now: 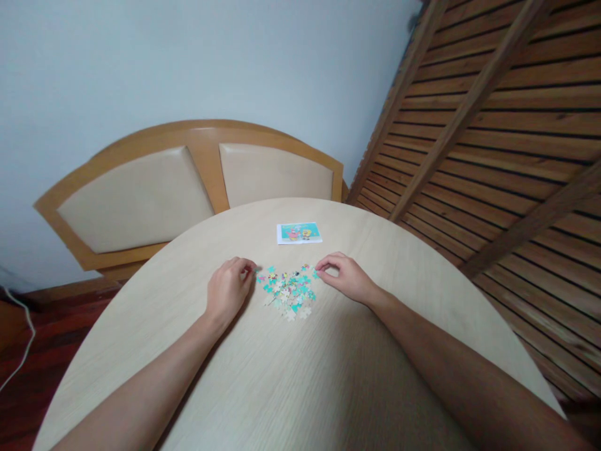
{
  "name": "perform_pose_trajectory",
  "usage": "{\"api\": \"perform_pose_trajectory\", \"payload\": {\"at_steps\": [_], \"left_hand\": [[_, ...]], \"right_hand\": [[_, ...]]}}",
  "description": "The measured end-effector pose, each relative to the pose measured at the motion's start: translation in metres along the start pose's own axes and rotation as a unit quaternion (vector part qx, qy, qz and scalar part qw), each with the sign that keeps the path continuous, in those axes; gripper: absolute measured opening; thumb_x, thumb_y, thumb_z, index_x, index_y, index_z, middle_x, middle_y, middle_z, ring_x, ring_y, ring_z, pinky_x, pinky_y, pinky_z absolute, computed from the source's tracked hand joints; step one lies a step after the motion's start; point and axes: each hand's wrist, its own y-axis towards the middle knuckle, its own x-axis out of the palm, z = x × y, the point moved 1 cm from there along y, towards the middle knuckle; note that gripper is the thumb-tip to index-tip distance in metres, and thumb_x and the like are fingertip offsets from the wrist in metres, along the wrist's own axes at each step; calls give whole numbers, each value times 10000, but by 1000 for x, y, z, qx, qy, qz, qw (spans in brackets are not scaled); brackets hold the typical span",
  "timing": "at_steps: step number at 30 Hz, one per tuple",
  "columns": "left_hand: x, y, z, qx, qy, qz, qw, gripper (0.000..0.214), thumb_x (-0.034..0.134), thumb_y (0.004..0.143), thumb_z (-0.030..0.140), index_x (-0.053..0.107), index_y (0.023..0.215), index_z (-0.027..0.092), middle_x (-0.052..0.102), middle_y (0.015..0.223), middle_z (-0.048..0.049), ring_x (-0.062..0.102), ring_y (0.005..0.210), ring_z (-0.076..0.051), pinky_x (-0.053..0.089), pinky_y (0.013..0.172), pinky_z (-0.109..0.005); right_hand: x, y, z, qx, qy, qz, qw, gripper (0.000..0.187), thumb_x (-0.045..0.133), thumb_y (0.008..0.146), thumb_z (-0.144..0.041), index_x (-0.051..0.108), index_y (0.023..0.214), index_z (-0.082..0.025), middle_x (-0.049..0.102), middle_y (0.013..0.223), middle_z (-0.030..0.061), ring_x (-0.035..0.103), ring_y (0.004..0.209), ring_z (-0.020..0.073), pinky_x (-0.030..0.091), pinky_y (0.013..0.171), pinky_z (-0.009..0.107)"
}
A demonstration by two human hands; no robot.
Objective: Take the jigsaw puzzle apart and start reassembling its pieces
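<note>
A loose pile of small jigsaw puzzle pieces [291, 291], teal, white, pink and yellow, lies on the round table. At the pile's left edge, my left hand [230, 288] is closed in a pinch on a puzzle piece, mostly covered by the fingertips. My right hand [345, 275] pinches a teal puzzle piece [315, 274] at the right edge, thumb and forefinger forming a loop. Beyond the pile lies a picture card [299, 233] with a pink and a yellow cartoon figure on teal.
The pale wood-grain table [291, 388] has a curved far edge. Behind it stands a wooden bench back [206, 134] with cream padded panels, against a pale wall [211, 56]. Slatted wood [469, 125] rises on the right. A white cable [28, 338] hangs at the left.
</note>
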Motion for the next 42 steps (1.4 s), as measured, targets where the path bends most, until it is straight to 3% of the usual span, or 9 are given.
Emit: {"api": "perform_pose_trajectory", "payload": {"at_steps": [4, 10, 12, 17, 21, 28, 33, 42], "left_hand": [[1, 2, -3, -56, 3, -17, 998, 120, 595, 904, 239, 709, 939, 222, 719, 925, -30, 656, 851, -218, 451, 707, -311], [6, 2, -5, -50, -5, -33, 998, 131, 616, 922, 300, 729, 946, 237, 741, 917, -25, 670, 836, -229, 468, 702, -324], [6, 1, -2, -19, -12, -34, 999, 147, 601, 937, 309, 720, 959, 226, 739, 964, -35, 660, 892, -236, 482, 777, -346], [7, -3, 16, 153, -72, -62, 984, 221, 558, 979, 357, 707, 1049, 210, 703, 1023, -68, 619, 964, -234, 479, 884, -386], [7, -8, 24, 204, -69, -84, 973, 209, 598, 955, 359, 721, 1065, 230, 671, 1078, -76, 601, 997, -238, 476, 890, -399], [9, -8, 19, 202, -83, -92, 972, 194, 580, 966, 334, 723, 1019, 214, 673, 1061, -80, 601, 987, -232, 485, 894, -397], [10, -6, 17, 191, -86, -77, 975, 233, 505, 1008, 306, 717, 993, 212, 690, 1027, -71, 606, 960, -220, 485, 888, -394], [9, -4, 12, 137, -94, -66, 984, 259, 479, 1007, 333, 713, 1012, 222, 731, 975, -50, 629, 919, -231, 483, 869, -393]], "right_hand": [[1, 0, 0, -16, -31, -2, 999, 47, 678, 860, -205, 719, 884, -204, 742, 903, 44, 647, 915, 209, 473, 892, 374], [2, 0, -1, -49, -57, -13, 997, 82, 660, 896, -224, 741, 890, -210, 728, 922, 55, 638, 923, 212, 470, 904, 391], [3, 0, 0, -54, -68, -12, 996, 106, 648, 906, -232, 753, 915, -216, 721, 949, 62, 632, 947, 216, 470, 915, 398], [6, -1, 3, -51, -88, 5, 995, 147, 633, 914, -251, 765, 974, -227, 693, 1058, 82, 612, 1020, 232, 466, 952, 416], [4, -2, 0, -48, -98, 4, 994, 157, 614, 912, -253, 749, 990, -236, 675, 1089, 82, 595, 1047, 238, 457, 969, 422], [1, -5, -11, -32, -110, -42, 993, 168, 705, 745, -205, 593, 869, -209, 636, 1086, 71, 543, 1085, 263, 407, 992, 455], [2, -5, -9, -37, -111, -45, 992, 109, 696, 763, -216, 616, 837, -219, 621, 1139, 68, 523, 1131, 263, 378, 1023, 465], [0, -1, -6, -53, -91, 10, 994, 60, 677, 832, -213, 640, 785, -209, 671, 940, 53, 588, 971, 223, 439, 922, 393]]}}
